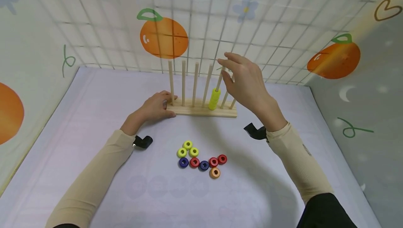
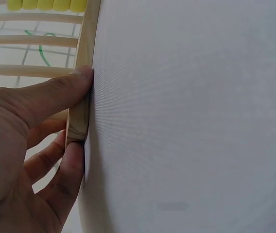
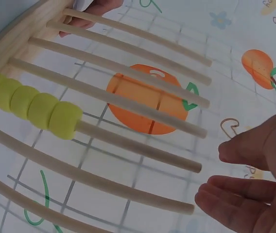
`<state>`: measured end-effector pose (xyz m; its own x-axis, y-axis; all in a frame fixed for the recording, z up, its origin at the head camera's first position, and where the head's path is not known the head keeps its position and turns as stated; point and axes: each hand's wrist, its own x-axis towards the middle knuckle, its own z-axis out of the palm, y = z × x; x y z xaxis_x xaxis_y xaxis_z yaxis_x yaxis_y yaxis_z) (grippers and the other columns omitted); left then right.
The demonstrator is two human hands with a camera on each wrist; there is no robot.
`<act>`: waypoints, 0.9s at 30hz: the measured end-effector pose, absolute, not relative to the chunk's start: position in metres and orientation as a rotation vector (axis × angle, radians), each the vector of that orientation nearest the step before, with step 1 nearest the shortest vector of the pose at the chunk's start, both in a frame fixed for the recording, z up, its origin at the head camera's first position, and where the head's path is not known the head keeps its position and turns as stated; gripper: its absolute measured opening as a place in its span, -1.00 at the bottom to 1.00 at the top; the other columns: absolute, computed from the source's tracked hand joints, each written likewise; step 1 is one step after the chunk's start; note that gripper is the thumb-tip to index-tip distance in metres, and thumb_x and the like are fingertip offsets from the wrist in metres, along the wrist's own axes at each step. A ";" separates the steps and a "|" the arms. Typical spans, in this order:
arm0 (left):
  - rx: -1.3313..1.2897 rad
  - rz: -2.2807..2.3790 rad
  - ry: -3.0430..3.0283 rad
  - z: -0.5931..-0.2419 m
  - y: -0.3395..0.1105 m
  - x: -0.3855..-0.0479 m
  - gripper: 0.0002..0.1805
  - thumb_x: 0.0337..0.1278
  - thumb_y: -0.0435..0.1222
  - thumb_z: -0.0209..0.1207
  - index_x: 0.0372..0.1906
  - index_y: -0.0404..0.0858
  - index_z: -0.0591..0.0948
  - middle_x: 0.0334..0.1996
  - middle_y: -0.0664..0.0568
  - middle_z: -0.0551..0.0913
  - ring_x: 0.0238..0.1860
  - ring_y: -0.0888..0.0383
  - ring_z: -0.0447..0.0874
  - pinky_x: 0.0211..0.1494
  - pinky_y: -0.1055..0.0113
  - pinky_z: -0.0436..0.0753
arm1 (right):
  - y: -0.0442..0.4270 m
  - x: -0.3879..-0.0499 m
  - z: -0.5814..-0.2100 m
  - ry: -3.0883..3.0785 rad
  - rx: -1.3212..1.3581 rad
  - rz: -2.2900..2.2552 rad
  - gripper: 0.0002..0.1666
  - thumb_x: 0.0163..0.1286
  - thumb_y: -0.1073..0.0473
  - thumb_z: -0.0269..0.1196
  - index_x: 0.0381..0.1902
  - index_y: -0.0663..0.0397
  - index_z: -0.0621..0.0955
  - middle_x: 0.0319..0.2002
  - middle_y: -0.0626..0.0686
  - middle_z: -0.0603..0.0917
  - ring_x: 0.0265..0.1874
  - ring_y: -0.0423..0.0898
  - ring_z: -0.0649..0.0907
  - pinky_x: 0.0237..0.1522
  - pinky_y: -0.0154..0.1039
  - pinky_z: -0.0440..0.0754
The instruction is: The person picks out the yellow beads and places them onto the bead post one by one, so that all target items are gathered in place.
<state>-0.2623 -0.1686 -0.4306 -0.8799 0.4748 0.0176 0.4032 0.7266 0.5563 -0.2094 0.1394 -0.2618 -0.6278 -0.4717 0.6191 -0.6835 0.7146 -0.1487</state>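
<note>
While the left hand (image 1: 155,105) grips one end of the rack (image 1: 201,111) on the bench (image 1: 94,116), the right hand (image 1: 247,81) holds nothing near the tops of the pegs (image 1: 183,84), thumb and fingers apart. Loose rings (image 1: 191,162) lie bunched in front. They look light, hard and slippery, so pinch their sides. The wall (image 1: 214,18) is near behind; there's more room in front.

The wooden rack (image 1: 189,111) stood upright, five yellow beads (image 1: 214,99) round one peg (image 1: 218,83); loose rings (image 1: 197,165) lay at its six o'clock.
</note>
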 end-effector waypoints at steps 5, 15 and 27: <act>0.719 0.856 2.806 -0.431 -0.169 -0.262 -0.23 0.02 -0.10 0.47 0.36 -0.22 0.51 0.33 -0.16 0.43 0.17 -0.11 0.43 0.16 -0.06 0.44 | 0.139 -0.194 -0.264 -2.303 0.931 0.513 -0.65 0.30 0.39 0.30 0.06 0.30 0.69 0.12 0.28 0.63 -0.05 0.19 0.67 -0.27 0.00 0.61; 0.708 0.859 2.808 -0.426 -0.168 -0.264 -0.22 -0.01 -0.12 0.49 0.37 -0.22 0.51 0.32 -0.15 0.44 0.15 -0.12 0.44 0.13 -0.06 0.45 | 0.121 -0.164 -0.293 -2.393 1.091 0.573 -0.62 0.26 0.29 0.41 0.04 0.28 0.70 0.04 0.22 0.68 -0.02 0.10 0.69 -0.19 -0.07 0.68; 0.738 0.872 2.806 -0.427 -0.169 -0.265 -0.23 -0.01 -0.12 0.50 0.35 -0.24 0.53 0.29 -0.16 0.47 0.09 -0.09 0.48 0.07 -0.02 0.49 | 0.103 -0.140 -0.366 -2.601 1.236 0.600 -0.51 0.28 0.01 0.44 0.04 0.24 0.70 -0.08 0.09 0.73 -0.17 -0.08 0.73 -0.17 -0.24 0.67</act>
